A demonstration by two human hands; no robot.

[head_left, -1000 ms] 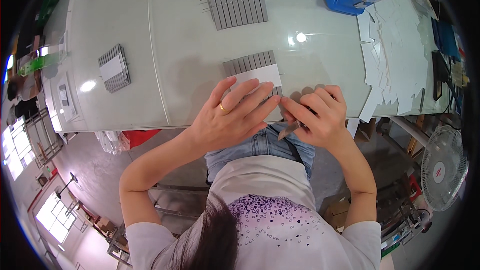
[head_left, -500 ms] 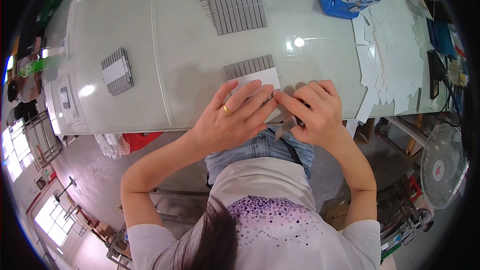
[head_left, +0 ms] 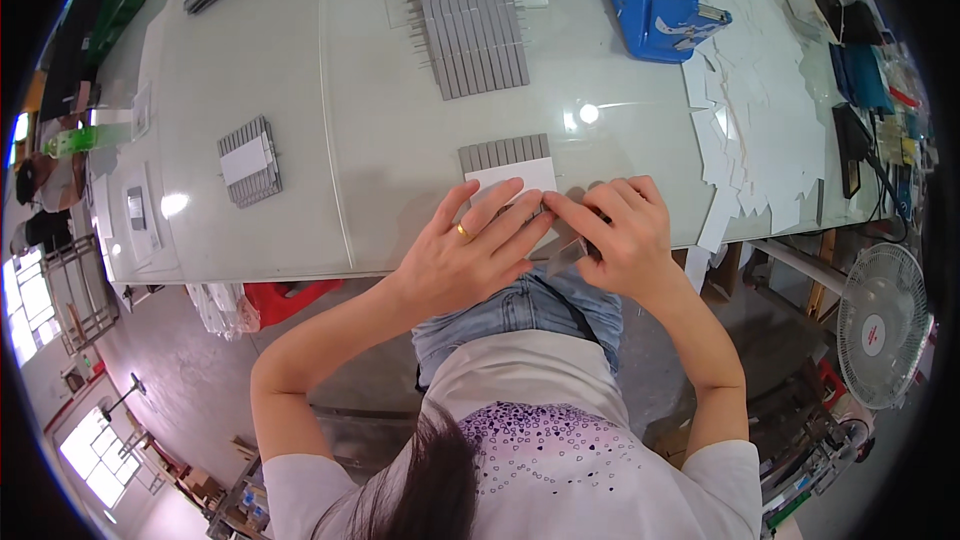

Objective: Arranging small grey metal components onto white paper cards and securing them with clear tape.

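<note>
Left hand: our left hand [head_left: 462,252] is spread with its fingers apart and lightly bent, a gold ring [head_left: 462,231] on one of them; it lies over the near part of the bundle and grips nothing that we can see.
Right hand: our right hand [head_left: 632,240] is curled, with a thin flat piece [head_left: 567,258] at its thumb; we cannot tell whether that piece is a blade or film. Its index fingertip meets the bundle's right edge, close to our left fingers.
Bundle: the bundle of grey bars [head_left: 507,150] lies before us near the front edge of the surface [head_left: 390,130], its far ends bare and its near part hidden by our fingers.
Strip: a white paper strip [head_left: 512,174] lies across those bars, partly beneath our left fingertips.
Large stack: beyond the bundle we see a long stack of grey bars [head_left: 475,40] with thin pins jutting from its sides.
Small bundle: well to our left lies a smaller wrapped bundle [head_left: 258,189].
Dispenser: a blue tape dispenser [head_left: 645,15] stands at far right.
Paper: white paper sheets [head_left: 750,140] overlap beside it.
Fan: a white fan [head_left: 880,325] stands past the surface's right side.
</note>
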